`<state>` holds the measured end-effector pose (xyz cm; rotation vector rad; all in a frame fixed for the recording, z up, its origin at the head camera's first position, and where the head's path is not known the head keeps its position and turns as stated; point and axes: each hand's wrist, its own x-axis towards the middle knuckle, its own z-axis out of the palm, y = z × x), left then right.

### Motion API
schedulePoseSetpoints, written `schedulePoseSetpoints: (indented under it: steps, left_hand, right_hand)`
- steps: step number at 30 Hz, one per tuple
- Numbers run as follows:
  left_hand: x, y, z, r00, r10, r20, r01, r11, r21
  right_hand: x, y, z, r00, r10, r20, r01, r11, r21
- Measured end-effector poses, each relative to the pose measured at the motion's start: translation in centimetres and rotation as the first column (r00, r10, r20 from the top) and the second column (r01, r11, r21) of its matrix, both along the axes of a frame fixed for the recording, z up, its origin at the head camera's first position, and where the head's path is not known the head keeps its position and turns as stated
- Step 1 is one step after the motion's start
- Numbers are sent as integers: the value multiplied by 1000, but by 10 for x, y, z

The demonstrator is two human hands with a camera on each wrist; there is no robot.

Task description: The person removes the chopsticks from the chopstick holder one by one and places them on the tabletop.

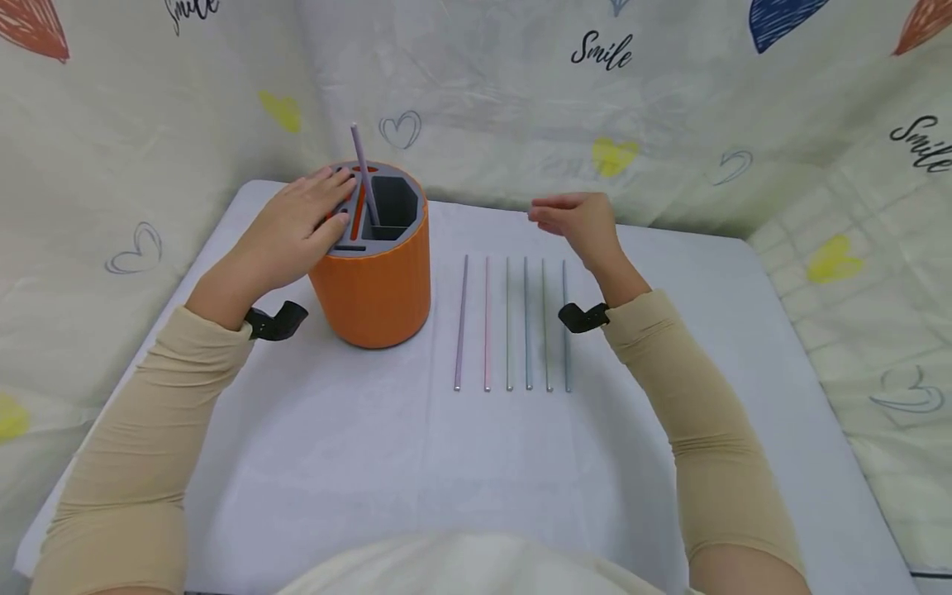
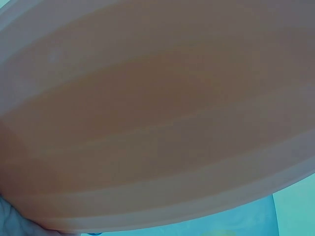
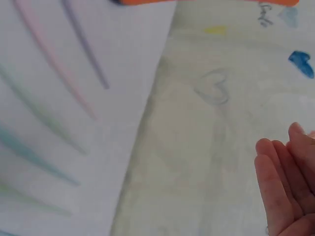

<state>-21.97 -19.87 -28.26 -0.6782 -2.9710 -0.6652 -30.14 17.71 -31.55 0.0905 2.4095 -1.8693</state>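
An orange round desk organizer [image 1: 375, 297] with a grey divided top stands at the table's back left. My left hand [image 1: 301, 219] rests on its top left side, fingers laid across the insert. The organizer's wall [image 2: 157, 108] fills most of the left wrist view, blurred. A thin purple stick [image 1: 363, 173] leans upright in the organizer. My right hand [image 1: 583, 227] is above the table's far part, fingers close together and nothing visible in them; the same fingers [image 3: 275, 187] show in the right wrist view. Several thin pencil-like sticks [image 1: 508, 330] lie in a row below it.
The white table [image 1: 387, 471] carries the row of sticks right of the organizer. A pale patterned cloth [image 1: 491, 107] with hearts and writing hangs behind and at both sides. A black wrist camera [image 1: 583, 318] sits over the rightmost stick in the head view.
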Motion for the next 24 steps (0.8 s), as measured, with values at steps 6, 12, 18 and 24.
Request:
schedulePoseSetpoints:
  steps: [6,12,18,24]
  left_hand:
    - [0,2,2,1000,-3,1,3,1000,2]
    - [1,3,2,1000,0,5,0,1000,3]
    - [1,3,1,1000,4,10,-4,1000,0]
    - [0,2,1,1000,2,-2,-2,1000,-6]
  right_hand:
    - [5,-56,40,988,108,-107,-121,985,-123]
    - [6,-102,56,957,269,-104,-283,945,-163]
    - [5,-132,63,901,418,-117,-430,896,-114]
    - [3,-147,64,870,472,-139,-486,869,-94]
